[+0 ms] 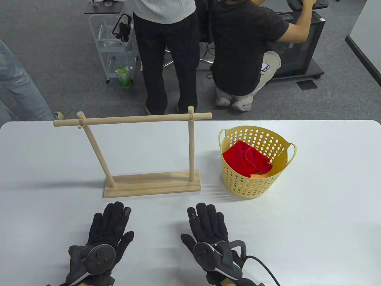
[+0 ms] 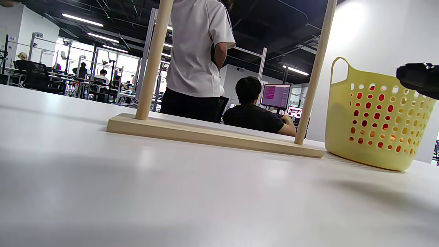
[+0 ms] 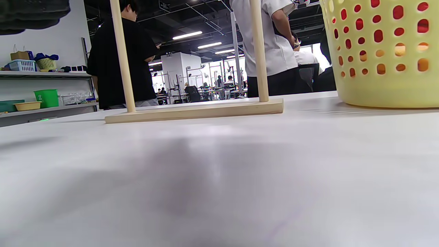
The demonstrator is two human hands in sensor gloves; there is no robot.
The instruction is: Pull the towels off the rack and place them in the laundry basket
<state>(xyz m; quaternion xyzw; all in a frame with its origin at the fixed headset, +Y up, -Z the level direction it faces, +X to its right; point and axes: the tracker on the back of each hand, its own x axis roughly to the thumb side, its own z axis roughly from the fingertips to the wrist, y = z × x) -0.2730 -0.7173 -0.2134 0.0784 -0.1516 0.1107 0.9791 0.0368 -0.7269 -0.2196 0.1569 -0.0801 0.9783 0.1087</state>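
The wooden towel rack (image 1: 140, 155) stands mid-table with a bare crossbar (image 1: 132, 119); its base (image 2: 212, 135) and posts (image 3: 259, 51) show in both wrist views. To its right the yellow perforated laundry basket (image 1: 276, 143) holds a red towel (image 1: 248, 162) over something orange. Red shows through the basket's holes (image 2: 374, 116) (image 3: 380, 51). My left hand (image 1: 108, 231) lies flat on the table in front of the rack, fingers straight, holding nothing. My right hand (image 1: 208, 228) lies flat beside it, also holding nothing; its fingers (image 2: 418, 77) show in the left wrist view.
The white table (image 1: 327, 223) ends at a far edge just behind the rack. Beyond it one person stands (image 1: 165, 53) and another crouches (image 1: 247, 53) on grey carpet, next to a white wire cart (image 1: 111, 47). A cable (image 1: 265, 265) trails from my right wrist.
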